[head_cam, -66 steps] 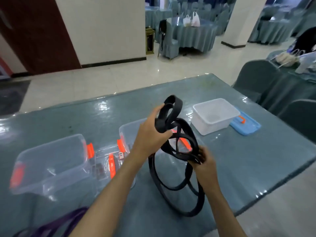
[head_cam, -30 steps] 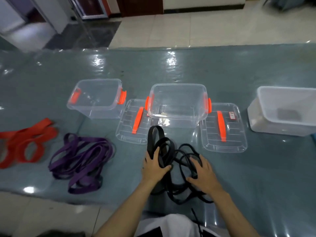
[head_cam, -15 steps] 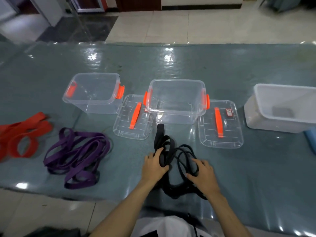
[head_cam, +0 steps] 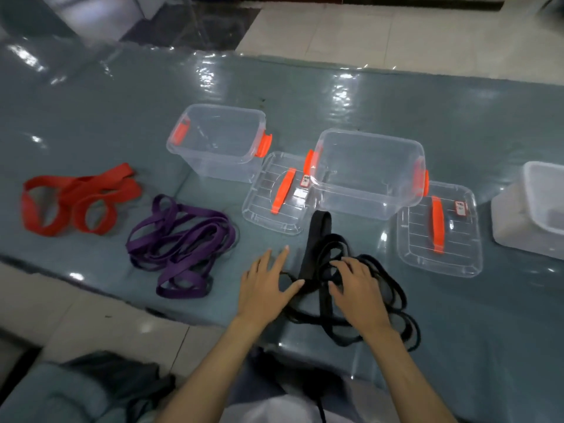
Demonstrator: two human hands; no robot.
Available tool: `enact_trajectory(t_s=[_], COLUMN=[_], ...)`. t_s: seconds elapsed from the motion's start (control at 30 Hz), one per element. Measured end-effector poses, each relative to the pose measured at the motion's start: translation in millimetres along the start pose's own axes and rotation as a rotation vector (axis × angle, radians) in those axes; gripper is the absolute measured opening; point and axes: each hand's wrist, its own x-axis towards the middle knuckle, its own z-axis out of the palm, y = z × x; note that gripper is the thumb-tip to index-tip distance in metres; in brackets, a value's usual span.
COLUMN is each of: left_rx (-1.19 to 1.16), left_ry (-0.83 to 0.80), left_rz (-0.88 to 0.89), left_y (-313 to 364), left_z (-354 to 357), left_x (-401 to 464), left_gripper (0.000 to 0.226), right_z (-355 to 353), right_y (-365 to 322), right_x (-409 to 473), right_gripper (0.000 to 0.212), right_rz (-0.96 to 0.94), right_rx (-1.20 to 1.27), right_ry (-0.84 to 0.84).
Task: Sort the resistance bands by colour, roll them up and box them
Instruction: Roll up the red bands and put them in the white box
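A table (head_cam: pixel 457 123) under a glossy blue-grey cover carries everything. Near its front edge lies a loose tangle of black resistance bands (head_cam: pixel 323 248), one flat wide strap reaching up toward the boxes. The left hand (head_cam: pixel 265 288) lies flat on the table just left of the tangle, fingers straight and spread, the thumb tip touching a black strap. The right hand (head_cam: pixel 357 288) rests on top of the pile, fingers lightly bent and pressing the straps down; it pinches nothing that can be seen.

To the left, a heap of purple resistance bands (head_cam: pixel 180 239) lies apart from the black ones, and further left a heap of red resistance bands (head_cam: pixel 76 199).

Behind the bands stand two clear storage boxes with orange latches: the left clear box (head_cam: pixel 218 141) and the middle clear box (head_cam: pixel 366 172), both open. A clear lid (head_cam: pixel 274 193) with an orange handle lies between them, its right edge tucked against the middle box; a white sticker with a red border sits on it, its print too small to read. A second clear lid (head_cam: pixel 439 227) lies to the right of the middle box, carrying a like sticker, also unreadable. At the far right edge stands a white frosted box (head_cam: pixel 531 215), partly cut off by the frame. Pale floor tiles (head_cam: pixel 381 35) show beyond the table.
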Motion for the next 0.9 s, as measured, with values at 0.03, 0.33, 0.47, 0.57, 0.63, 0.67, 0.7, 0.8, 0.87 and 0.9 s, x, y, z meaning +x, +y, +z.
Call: enact_trajectory(t_s=[0.03, 0.33, 0.47, 0.57, 0.63, 0.67, 0.7, 0.8, 0.87, 0.9], left_rx=[0.01, 0.019, 0.023, -0.006, -0.049, -0.058, -0.055, -0.072, -0.082, -0.076], left_ry=[0.022, 0.136, 0.158, 0.168, 0.186, 0.196, 0.203, 0.224, 0.225, 0.219], left_rz=[-0.003, -0.116, -0.177, -0.226, -0.266, -0.278, -0.287, -0.339, -0.378, -0.393], left_y=[-13, -181, -266, -325, -361, -377, -392, -430, -449, -458], left_z=[-7, -77, -114, -139, -151, -155, -160, -173, -181, -185], left_x=[-5, -44, -58, -72, -80, -83, -83, -79, -69, -62], left_gripper=[0.084, 0.065, 0.061, 0.058, 0.057, 0.057, 0.056, 0.056, 0.057, 0.058], right_z=[1, 49, 83, 105, 117, 123, 128, 145, 156, 160], right_y=[-14, -199, -292, -353, -386, -401, -414, -446, -463, -471], right_x=[3, 24, 38, 53, 60, 64, 69, 86, 100, 108], right_gripper=[0.048, 0.04, 0.04, 0.036, 0.036, 0.036, 0.036, 0.034, 0.034, 0.034], right_rz=[-0.029, -0.24, -0.326, -0.4, -0.429, -0.445, -0.458, -0.494, -0.499, -0.499], right_rx=[-0.008, -0.011, -0.042, -0.102, -0.114, -0.109, -0.096, -0.08, -0.095, -0.096], right_ry=[-0.005, -0.028, -0.068, -0.081, -0.106, -0.11, -0.111, -0.131, -0.155, -0.163])
